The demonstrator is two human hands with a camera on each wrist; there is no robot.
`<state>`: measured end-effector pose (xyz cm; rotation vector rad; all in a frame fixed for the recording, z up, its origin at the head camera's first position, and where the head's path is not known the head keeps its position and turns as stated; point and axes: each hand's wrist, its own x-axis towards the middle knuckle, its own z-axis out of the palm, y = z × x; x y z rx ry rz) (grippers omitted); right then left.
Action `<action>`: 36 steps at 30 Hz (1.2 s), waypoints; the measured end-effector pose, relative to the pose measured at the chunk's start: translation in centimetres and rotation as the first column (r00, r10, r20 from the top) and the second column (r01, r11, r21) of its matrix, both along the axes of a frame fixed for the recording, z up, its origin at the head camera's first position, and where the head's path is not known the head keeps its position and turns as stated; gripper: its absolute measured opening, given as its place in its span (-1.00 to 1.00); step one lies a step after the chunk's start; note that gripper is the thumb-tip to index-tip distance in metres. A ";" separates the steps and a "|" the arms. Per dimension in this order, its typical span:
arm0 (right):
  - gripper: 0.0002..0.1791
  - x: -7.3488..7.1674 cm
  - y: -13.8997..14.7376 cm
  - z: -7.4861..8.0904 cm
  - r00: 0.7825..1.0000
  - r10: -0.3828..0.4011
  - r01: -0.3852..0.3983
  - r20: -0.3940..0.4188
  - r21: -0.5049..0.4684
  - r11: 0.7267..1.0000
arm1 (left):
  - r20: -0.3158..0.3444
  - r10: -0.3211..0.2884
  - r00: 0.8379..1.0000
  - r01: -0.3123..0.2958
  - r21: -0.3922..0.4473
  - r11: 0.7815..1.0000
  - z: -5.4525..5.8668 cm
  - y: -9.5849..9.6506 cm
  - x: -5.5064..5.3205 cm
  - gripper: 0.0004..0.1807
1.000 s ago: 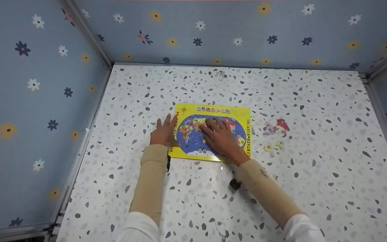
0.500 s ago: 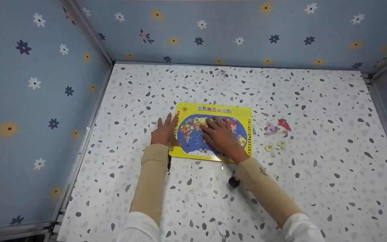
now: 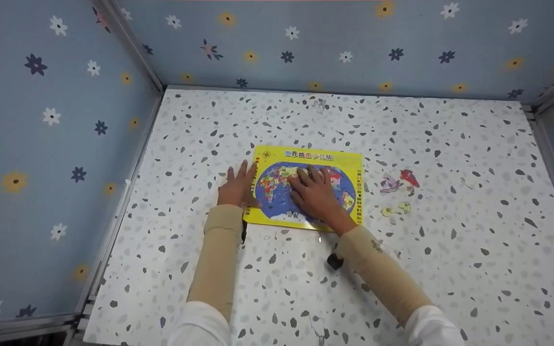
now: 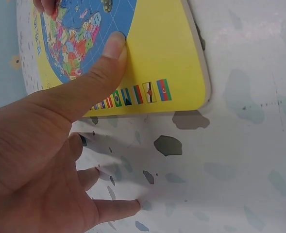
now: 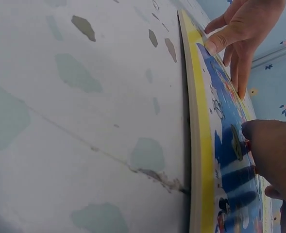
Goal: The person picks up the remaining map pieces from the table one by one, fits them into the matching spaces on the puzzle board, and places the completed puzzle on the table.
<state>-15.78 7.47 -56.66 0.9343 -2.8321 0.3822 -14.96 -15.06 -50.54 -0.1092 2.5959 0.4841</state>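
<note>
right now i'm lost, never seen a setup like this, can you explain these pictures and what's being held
No robot shows here, just a person's bare left hand and right hand. The wide picture comes from a camera on the head; the two close ones from a camera on each wrist. On the speckled table lies a yellow-bordered world map board, with small coloured pieces to its right. The left hand's thumb lies over the board's edge; the right hand touches the board. Whether it pinches a piece is hidden.
</note>
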 end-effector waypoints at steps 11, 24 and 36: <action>-0.57 0.0 -0.2 -0.1 1.000 -0.020 0.020 0.002 -0.054 0.998 | -0.014 0.004 1.000 -0.004 -0.018 1.000 0.1 0.3 0.1 0.19; -0.67 -0.4 0.0 -0.6 0.993 -0.042 0.065 0.106 -0.228 0.971 | -0.031 0.023 0.999 -0.024 -0.008 1.000 -0.1 0.6 0.3 0.20; -0.72 -0.3 1.1 -0.1 0.991 -0.074 0.099 0.107 -0.250 0.963 | -0.026 0.004 1.000 -0.004 -0.010 1.000 -0.1 0.0 0.3 0.20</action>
